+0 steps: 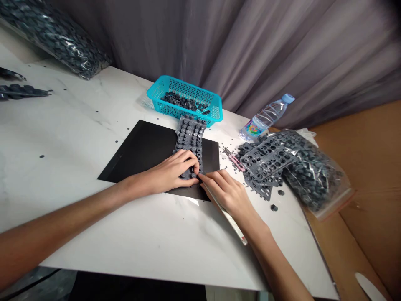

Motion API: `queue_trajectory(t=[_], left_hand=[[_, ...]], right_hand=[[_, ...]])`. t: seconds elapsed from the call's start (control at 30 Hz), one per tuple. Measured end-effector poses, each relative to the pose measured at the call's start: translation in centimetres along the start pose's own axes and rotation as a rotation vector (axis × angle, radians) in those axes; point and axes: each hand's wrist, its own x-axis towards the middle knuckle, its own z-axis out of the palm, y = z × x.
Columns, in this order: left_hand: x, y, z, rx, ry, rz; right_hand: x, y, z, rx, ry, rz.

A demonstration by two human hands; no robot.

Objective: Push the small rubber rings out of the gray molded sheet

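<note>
A grey moulded rubber sheet (189,133) with rows of round, raised parts lies over a black mat (147,146), its far end by the basket. My left hand (172,172) is on the near end of the sheet, fingers bent and thumb pinching its edge. In my right hand (225,193) is a slim, pale, long-handled tool (235,228) with a reddish mark at its rear end. Its tip meets the sheet close to my left thumb and fingertips; my fingers partly hide that spot, so its exact kind is unclear.
Behind the sheet stands a turquoise basket (184,113) of loose dark parts. To the right are pink-handled snips (234,159), punched grey sheets (263,161), a water bottle (266,119) and a bag of parts (313,179). Another full bag (62,42) lies far left.
</note>
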Motion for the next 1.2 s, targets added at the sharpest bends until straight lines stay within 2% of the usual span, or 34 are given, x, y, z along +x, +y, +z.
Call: queue_trajectory(t=[0.17,0.4,0.6,0.97,1.2], left_hand=[[-0.06,-0.04,-0.01,-0.023,-0.007,-0.010],[-0.05,-0.09,0.00,-0.023,-0.017,-0.025],[-0.07,-0.04,0.03,-0.006,-0.027,-0.030],[-0.04,-0.03,0.06,-0.040,0.000,-0.021],[-0.07,-0.21,0.10,-0.021,-0.014,-0.015]], right_hand=[[-0.30,0.00,0.11,0.044,0.007,0.015],[-0.42,0.58,-0.44,0.342,0.037,0.172],[-0.31,0.43,-0.59,0.348,-0.016,0.173],[-0.34,0.47,0.10,0.274,0.014,0.183],[-0.27,0.07,-0.48,0.430,-0.012,0.282]])
